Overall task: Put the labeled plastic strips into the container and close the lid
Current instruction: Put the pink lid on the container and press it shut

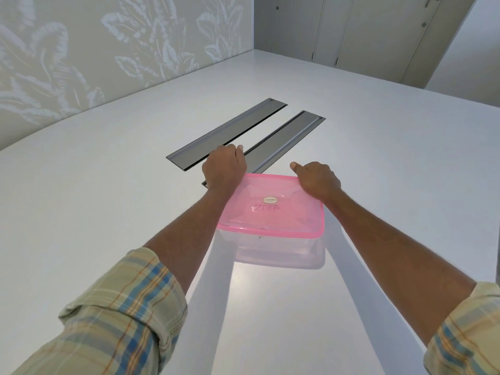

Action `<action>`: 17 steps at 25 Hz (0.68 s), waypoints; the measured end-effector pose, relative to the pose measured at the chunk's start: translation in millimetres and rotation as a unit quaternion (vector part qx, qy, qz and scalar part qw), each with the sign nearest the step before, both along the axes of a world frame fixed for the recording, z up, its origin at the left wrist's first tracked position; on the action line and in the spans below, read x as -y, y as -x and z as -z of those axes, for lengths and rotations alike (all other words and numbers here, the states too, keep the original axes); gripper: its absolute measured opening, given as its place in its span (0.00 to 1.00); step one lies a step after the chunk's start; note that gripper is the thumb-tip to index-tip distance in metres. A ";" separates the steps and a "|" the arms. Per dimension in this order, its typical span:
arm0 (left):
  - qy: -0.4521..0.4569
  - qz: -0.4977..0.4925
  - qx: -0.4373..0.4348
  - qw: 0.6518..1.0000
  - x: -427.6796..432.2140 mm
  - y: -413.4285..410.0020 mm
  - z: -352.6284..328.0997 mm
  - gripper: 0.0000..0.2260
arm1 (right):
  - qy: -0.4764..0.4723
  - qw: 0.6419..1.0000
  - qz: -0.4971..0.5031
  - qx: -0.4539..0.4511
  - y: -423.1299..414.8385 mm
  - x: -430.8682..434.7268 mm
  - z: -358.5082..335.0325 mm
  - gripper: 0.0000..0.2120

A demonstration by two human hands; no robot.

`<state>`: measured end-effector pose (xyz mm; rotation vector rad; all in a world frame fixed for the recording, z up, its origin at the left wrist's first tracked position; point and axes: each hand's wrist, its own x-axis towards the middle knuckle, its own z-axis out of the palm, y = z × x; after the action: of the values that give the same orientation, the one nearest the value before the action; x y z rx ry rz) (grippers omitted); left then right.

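A clear plastic container [278, 251] stands on the white table [108, 198] with its pink translucent lid [273, 212] lying on top. The lid carries a round sticker and handwritten letters. My left hand [224, 169] grips the lid's far left corner with curled fingers. My right hand [318, 180] grips the far right corner, thumb pointing left. What lies inside the container is hard to make out through the lid; no labeled strips show on the table.
Two long dark grey cable-slot covers [227, 133] [286, 139] are set flush in the table just beyond the container. A patterned wall runs along the left and cabinets stand at the back.
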<state>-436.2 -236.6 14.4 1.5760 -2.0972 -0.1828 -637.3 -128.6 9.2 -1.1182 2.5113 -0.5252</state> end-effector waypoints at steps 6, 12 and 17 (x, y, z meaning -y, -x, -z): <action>-0.015 0.144 -0.041 0.989 -42.6 -42.8 -7.9 0.17 | 0.125 0.978 -0.093 -0.137 -29.6 -42.2 -20.8 0.28; -0.064 0.197 0.003 0.978 -79.2 -71.3 21.3 0.26 | 0.093 0.974 -0.153 -0.141 -62.5 -82.9 -7.3 0.33; -0.072 0.182 -0.008 0.981 -82.1 -70.7 25.5 0.27 | 0.089 0.975 -0.147 -0.139 -66.5 -84.7 -5.5 0.37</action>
<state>-365.4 -154.5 -11.1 1.2454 -2.3913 -0.4818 -570.8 -43.8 14.6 -1.7047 2.4923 -0.5501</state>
